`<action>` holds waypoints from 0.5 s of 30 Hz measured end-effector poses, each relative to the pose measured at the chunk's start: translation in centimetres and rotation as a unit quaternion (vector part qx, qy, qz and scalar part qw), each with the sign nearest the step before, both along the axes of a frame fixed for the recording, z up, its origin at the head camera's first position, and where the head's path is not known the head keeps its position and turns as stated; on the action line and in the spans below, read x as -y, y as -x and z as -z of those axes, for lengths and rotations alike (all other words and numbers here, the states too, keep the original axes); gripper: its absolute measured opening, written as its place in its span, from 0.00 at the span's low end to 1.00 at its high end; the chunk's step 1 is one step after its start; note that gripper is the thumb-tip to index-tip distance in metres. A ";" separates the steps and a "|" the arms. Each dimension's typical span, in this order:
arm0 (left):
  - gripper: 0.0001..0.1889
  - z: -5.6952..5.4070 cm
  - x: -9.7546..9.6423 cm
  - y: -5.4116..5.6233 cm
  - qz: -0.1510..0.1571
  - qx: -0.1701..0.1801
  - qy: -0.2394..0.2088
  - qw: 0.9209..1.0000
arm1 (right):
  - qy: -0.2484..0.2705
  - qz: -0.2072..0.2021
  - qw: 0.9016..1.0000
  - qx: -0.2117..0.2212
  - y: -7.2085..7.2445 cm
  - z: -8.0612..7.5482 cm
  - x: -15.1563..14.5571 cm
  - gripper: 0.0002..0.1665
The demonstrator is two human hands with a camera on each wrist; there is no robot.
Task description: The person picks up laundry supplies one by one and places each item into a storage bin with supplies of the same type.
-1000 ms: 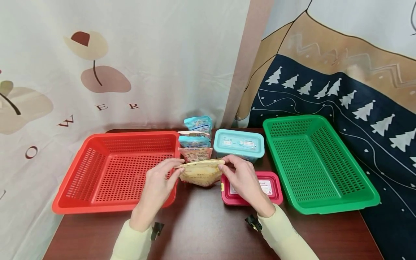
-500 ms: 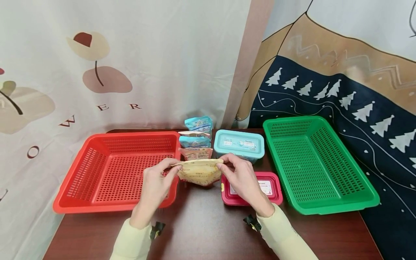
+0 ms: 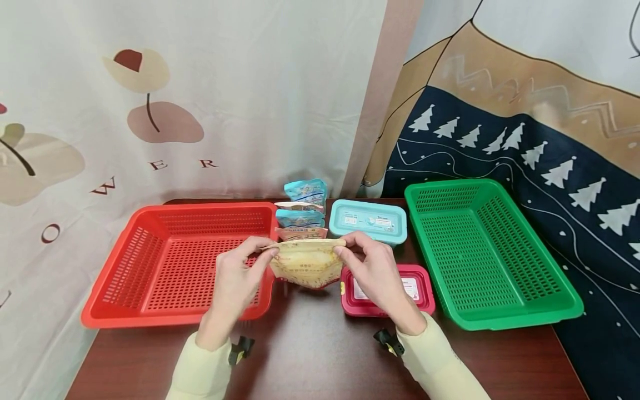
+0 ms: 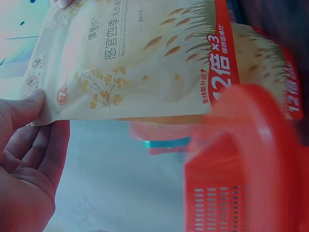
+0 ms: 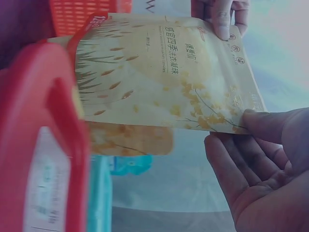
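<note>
Pouch, top edge pinched by left hand and right hand, is between red basket and pink box.

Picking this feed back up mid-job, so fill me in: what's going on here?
A person's left grip and right grip pinch opposite ends of the top edge of a pale yellow pouch, in front of a row of packs. A red basket stands to the left, a green basket to the right. Between pouch and green basket sit a light blue box and a pink box, partly hidden by the right grip. Whether the pouch touches the table is unclear.
</note>
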State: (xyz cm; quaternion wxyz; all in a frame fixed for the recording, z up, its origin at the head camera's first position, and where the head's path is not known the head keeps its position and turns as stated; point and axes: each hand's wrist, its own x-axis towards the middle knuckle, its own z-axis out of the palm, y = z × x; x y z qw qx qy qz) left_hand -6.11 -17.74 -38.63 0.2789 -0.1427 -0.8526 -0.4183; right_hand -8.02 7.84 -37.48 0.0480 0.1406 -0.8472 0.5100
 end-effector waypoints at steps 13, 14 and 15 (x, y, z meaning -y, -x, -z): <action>0.11 -5.5 0.7 -1.2 -0.002 -0.004 -0.046 0.999 | 0.066 -0.039 0.997 -0.030 -0.8 -3.9 0.2 0.10; 0.12 -5.9 1.0 -1.3 -0.002 -0.007 -0.047 0.999 | 0.071 -0.045 0.996 -0.035 -0.8 -4.3 0.3 0.10; 0.12 -6.3 1.2 -1.3 -0.001 -0.009 -0.049 0.999 | 0.076 -0.051 0.995 -0.037 -0.9 -4.6 0.5 0.10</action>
